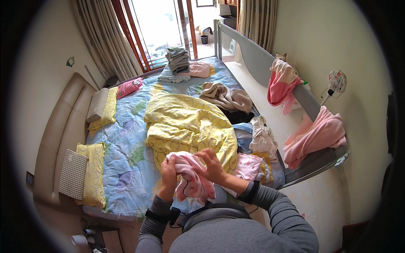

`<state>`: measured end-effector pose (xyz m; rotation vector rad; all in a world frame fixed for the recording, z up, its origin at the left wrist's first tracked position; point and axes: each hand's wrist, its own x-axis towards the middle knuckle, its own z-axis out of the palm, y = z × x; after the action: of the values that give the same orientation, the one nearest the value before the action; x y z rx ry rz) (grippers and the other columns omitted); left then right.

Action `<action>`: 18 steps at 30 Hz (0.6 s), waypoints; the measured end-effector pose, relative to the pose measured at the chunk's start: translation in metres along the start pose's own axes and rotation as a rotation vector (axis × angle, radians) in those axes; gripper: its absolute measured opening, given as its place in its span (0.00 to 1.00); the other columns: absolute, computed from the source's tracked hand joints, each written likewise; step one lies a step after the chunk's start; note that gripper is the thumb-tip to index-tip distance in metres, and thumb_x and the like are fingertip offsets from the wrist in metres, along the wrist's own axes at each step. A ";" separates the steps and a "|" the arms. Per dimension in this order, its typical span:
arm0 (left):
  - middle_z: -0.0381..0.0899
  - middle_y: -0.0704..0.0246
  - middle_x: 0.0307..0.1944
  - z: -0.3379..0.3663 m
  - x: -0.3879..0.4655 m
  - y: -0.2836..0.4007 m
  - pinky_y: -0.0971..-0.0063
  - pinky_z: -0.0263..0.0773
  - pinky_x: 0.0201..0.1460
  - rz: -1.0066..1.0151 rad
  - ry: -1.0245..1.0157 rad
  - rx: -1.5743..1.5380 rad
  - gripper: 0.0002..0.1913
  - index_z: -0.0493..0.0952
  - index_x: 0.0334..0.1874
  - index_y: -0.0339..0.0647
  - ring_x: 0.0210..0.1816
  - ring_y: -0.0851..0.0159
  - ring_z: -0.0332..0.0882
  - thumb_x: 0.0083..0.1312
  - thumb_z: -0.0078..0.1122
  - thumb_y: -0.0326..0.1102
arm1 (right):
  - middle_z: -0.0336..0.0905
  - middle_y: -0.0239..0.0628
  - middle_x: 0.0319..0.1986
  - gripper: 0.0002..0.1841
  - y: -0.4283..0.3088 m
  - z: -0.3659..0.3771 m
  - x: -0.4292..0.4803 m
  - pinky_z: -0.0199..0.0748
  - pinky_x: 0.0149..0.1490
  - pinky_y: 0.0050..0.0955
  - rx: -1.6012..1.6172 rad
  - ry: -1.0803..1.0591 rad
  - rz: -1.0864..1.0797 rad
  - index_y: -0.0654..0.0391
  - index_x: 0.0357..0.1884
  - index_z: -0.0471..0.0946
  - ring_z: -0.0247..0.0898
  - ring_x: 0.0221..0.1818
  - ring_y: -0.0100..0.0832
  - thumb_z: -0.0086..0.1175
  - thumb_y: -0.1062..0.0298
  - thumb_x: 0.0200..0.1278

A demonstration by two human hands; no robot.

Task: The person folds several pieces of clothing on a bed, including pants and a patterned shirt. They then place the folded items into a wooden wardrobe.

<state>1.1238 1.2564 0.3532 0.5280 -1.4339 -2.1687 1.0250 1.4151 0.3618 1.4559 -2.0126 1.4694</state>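
A pink garment (192,184) hangs bunched over the near edge of the bed, and my left hand (169,173) grips its left side with the thumb on top. My right hand (212,166) is at its right side, fingers bent and spread; whether they pinch the cloth is hard to make out. Just beyond both hands lies a heaped yellow quilt (190,123). Close to my right forearm rests a folded pink-and-white patterned cloth (248,167), with crumpled cream clothing (263,136) behind it.
Folded clothes (177,60) are stacked at the bed's far end. A brown blanket (227,96) lies right of the quilt. Pink clothing (316,137) drapes over the grey bed rail (303,95) on the right. Pillows (91,177) lie along the padded headboard (61,139).
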 end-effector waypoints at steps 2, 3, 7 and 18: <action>0.78 0.63 0.39 0.000 0.000 0.006 0.72 0.79 0.37 -0.062 -0.044 -0.156 0.13 0.70 0.47 0.35 0.36 0.66 0.80 0.71 0.43 0.38 | 0.68 0.47 0.46 0.35 -0.007 0.009 -0.019 0.66 0.54 0.41 0.111 -0.131 0.099 0.56 0.55 0.67 0.66 0.49 0.49 0.70 0.59 0.42; 0.78 0.61 0.41 0.002 -0.001 0.009 0.69 0.80 0.40 -0.063 -0.058 -0.215 0.13 0.69 0.49 0.34 0.39 0.62 0.81 0.71 0.42 0.37 | 0.67 0.48 0.47 0.37 -0.007 0.014 -0.027 0.66 0.54 0.42 0.201 -0.166 0.158 0.56 0.56 0.66 0.66 0.50 0.50 0.70 0.59 0.41; 0.75 0.57 0.49 0.014 -0.014 0.017 0.61 0.77 0.50 -0.137 -0.113 -0.419 0.15 0.67 0.54 0.33 0.49 0.56 0.77 0.71 0.40 0.36 | 0.68 0.49 0.49 0.36 0.015 0.035 -0.050 0.67 0.55 0.39 0.222 -0.114 0.357 0.56 0.58 0.65 0.66 0.53 0.49 0.67 0.63 0.44; 0.73 0.59 0.55 -0.018 -0.026 0.062 0.59 0.68 0.60 -0.046 -0.037 -0.557 0.18 0.68 0.56 0.35 0.56 0.57 0.72 0.72 0.40 0.39 | 0.71 0.46 0.53 0.30 0.080 0.032 -0.050 0.64 0.58 0.32 0.508 -0.226 0.311 0.57 0.62 0.64 0.68 0.55 0.38 0.58 0.68 0.56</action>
<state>1.1666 1.2377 0.4052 0.3165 -0.7750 -2.4824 0.9929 1.4160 0.2676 1.6020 -2.1773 2.1584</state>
